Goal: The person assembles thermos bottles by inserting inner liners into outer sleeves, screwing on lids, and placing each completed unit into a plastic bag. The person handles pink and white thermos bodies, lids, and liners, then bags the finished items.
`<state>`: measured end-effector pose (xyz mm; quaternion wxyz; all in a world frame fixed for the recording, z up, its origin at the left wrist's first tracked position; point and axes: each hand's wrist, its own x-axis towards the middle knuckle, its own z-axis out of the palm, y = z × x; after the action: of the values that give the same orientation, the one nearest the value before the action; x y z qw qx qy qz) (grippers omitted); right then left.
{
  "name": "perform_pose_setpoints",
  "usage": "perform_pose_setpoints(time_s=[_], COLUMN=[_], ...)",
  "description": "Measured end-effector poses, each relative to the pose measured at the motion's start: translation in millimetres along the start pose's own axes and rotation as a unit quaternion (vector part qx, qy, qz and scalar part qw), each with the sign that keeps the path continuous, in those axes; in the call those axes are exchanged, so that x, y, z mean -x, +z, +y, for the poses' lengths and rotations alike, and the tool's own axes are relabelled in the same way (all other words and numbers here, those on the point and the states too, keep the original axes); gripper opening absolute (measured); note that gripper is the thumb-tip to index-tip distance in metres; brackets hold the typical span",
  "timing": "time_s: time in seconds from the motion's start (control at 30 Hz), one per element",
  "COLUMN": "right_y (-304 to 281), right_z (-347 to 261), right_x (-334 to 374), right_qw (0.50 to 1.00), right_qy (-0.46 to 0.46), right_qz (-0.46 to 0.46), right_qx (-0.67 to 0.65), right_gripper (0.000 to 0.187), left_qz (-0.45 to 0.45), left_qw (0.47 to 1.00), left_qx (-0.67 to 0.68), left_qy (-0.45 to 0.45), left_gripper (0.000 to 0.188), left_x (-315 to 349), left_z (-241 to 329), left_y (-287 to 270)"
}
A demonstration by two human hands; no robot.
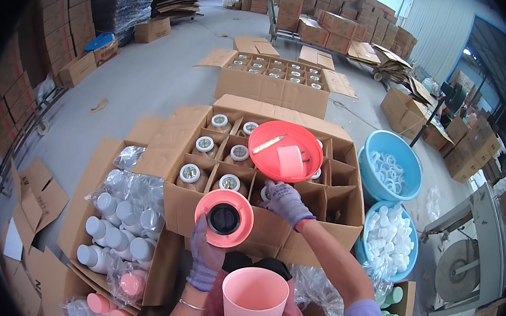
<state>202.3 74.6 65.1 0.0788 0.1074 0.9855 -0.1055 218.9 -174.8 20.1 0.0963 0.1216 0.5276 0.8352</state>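
Observation:
My left hand (pixel 206 256) grips the edge of a pink round piece (pixel 239 224) with a black ring at its centre; it looks like a wide lid or dish. My right hand (pixel 288 204), in a grey glove like the left, is closed at the near side of a red basin (pixel 261 136). What its fingers hold there is hidden. Inside the basin lie a pink cup (pixel 290 161) and a thin pale tool (pixel 268 144). The basin rests over a divided carton (pixel 224 215) of jars with white-rimmed tops (pixel 230 182). Between my legs stands an open pink tub (pixel 253 314).
White-capped bottles (pixel 117 239) in plastic fill a carton at left. Two blue basins stand at right, one with pale rings (pixel 388 172), one with white caps (pixel 387 239). Another carton of jars (pixel 271 90) sits beyond. A grey metal machine (pixel 463 261) is far right.

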Motion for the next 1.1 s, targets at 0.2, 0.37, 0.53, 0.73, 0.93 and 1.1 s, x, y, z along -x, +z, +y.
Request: perform_pose_setpoints(time_s=[0.2,0.37,0.53,0.73,0.93,1.1], right_y=[10,-57,-81,-86,-42,-9], right_z=[10,-7,-23,-53,-61,-38], right_x=[-1,30,82,138,185,185], right_qw=[0.994,0.964,0.899,0.845,0.885,0.871], right_qy=[-0.022,-0.09,-0.182,-0.257,-0.399,-0.19], right_qz=[0.102,0.248,0.398,0.469,0.214,0.305], right_qx=[-0.021,-0.035,-0.002,0.008,-0.111,-0.333], right_gripper=[0.077,0.066,0.061,0.06,0.064,0.072], left_qz=[-0.024,-0.124,-0.185,-0.27,-0.238,-0.227], left_qw=[0.953,0.951,0.871,0.958,0.911,0.968], left_qx=[0.293,0.264,0.37,0.016,-0.315,-0.107], left_qy=[-0.078,-0.104,-0.264,-0.096,0.123,0.027], left_gripper=[0.047,0.045,0.048,0.048,0.074,0.054], left_x=[0,1,-17,-17,-7,28], left_z=[4,-8,-17,7,-18,9], left_y=[22,17,24,34,0,2])
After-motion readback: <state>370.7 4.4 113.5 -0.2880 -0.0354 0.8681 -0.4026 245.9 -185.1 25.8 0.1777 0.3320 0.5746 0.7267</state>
